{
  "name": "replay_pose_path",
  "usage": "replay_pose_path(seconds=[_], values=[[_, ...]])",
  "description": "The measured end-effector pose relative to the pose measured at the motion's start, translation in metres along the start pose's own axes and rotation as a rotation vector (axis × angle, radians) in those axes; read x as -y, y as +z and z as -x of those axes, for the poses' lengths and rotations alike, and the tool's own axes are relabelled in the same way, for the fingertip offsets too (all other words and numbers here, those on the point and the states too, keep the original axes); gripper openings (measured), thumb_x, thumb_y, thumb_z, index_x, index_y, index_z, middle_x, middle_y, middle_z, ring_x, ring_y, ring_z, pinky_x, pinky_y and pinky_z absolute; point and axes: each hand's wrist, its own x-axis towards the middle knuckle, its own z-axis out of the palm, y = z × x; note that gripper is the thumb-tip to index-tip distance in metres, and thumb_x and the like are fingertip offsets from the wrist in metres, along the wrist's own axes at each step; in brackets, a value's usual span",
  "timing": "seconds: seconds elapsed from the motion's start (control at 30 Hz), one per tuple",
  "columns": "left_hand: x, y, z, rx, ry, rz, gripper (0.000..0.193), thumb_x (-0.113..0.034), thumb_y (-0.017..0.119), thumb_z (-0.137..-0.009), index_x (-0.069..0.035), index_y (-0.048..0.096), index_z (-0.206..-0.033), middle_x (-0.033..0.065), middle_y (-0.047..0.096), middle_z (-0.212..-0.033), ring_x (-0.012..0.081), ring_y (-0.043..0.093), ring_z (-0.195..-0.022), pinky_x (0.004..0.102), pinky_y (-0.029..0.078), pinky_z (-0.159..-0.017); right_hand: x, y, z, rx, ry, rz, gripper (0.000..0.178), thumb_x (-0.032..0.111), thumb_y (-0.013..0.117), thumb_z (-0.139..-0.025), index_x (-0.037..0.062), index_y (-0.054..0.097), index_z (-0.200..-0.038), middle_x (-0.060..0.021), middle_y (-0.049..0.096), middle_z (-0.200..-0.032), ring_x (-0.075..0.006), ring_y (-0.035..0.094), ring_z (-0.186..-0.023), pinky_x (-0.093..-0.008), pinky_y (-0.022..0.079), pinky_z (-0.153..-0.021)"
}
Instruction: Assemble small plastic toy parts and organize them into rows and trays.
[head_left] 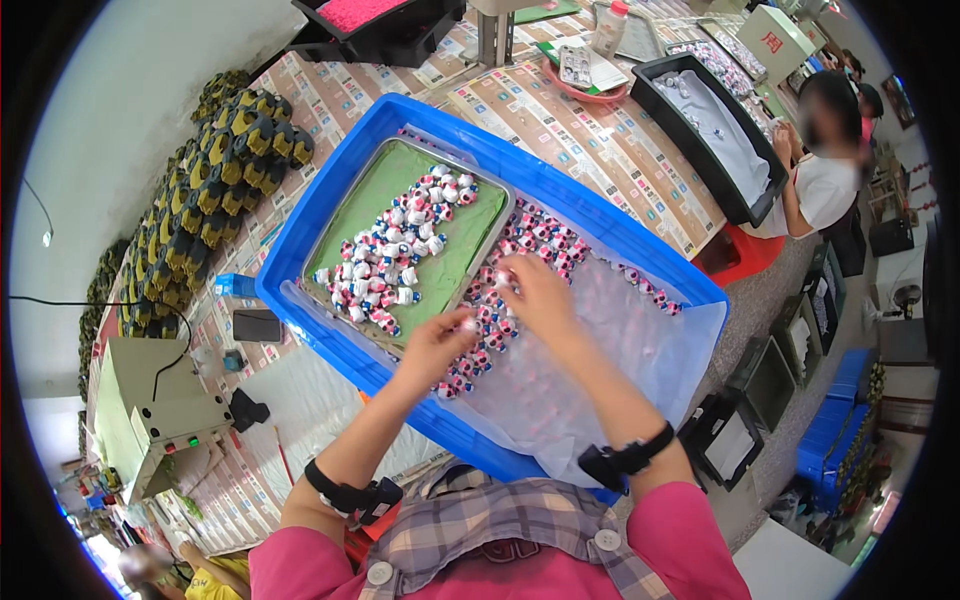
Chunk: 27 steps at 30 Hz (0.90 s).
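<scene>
Both my hands are over a blue plastic crate (325,200). My left hand (432,350) pinches a small pink-and-white figurine (469,324) between thumb and fingers. Just up and right of it, the bent fingers of my right hand (540,295) close on another small whitish piece (502,279), mostly hidden by the fingers. Inside the crate, a clear tray (510,197) lined with green (375,185) carries a heap of white, pink and blue figurines (385,255). More pink-and-white figurines (540,235) lie beside the tray on a translucent plastic sheet (620,345).
Beyond the crate stands a black bin (745,205) with a white liner, where a co-worker (825,190) sits. Black-and-yellow parts (215,180) are piled at the left. A phone (257,325) and a green-grey machine (160,405) are nearer. A black box of pink pieces (400,40) is far back.
</scene>
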Motion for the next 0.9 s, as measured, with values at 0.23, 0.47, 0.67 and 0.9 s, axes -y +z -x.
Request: replay_pose_path(seconds=[0.23,0.47,0.67,0.9], values=[[0.03,0.05,-0.001,0.161,0.18,-0.705,0.03,-0.012,0.067,-0.076,-0.003,0.06,-0.103,0.0128,0.053,-0.098,0.0218,0.063,-0.075,0.0319,0.05,-0.069,-0.033,-0.006,0.085,0.284,0.048,0.217,0.024,0.015,0.062,-0.076,0.0113,0.052,-0.097,-0.009,0.055,-0.091,-0.03,0.06,-0.075,-0.0416,0.048,-0.062],[0.038,0.075,-0.014,0.055,0.365,-1.186,0.032,-0.025,0.071,-0.069,-0.006,0.054,-0.088,0.0107,0.056,-0.086,0.029,0.061,-0.075,0.0386,0.049,-0.067,-0.031,0.012,0.086,0.239,0.064,0.319,0.019,0.011,0.053,-0.08,0.009,0.05,-0.099,-0.0105,0.054,-0.09,-0.0313,0.06,-0.077,-0.0438,0.048,-0.062],[0.046,0.067,-0.022,0.03,0.495,-1.385,0.034,-0.025,0.071,-0.067,-0.006,0.053,-0.089,0.0104,0.057,-0.087,0.0255,0.062,-0.076,0.0364,0.049,-0.065,-0.013,-0.01,0.067,0.243,0.032,0.352,0.023,0.008,0.052,-0.08,0.0104,0.051,-0.103,-0.011,0.055,-0.093,-0.0323,0.059,-0.077,-0.0425,0.048,-0.065],[-0.007,-0.021,-0.026,-0.284,0.243,-1.065,0.017,-0.02,0.064,-0.076,-0.009,0.06,-0.088,0.0101,0.057,-0.092,0.0312,0.059,-0.083,0.0403,0.047,-0.071,0.016,-0.001,-0.016,0.107,-0.126,0.09,0.012,0.012,0.057,-0.079,0.0074,0.06,-0.09,-0.0114,0.063,-0.08,-0.0297,0.06,-0.076,-0.0408,0.048,-0.065]])
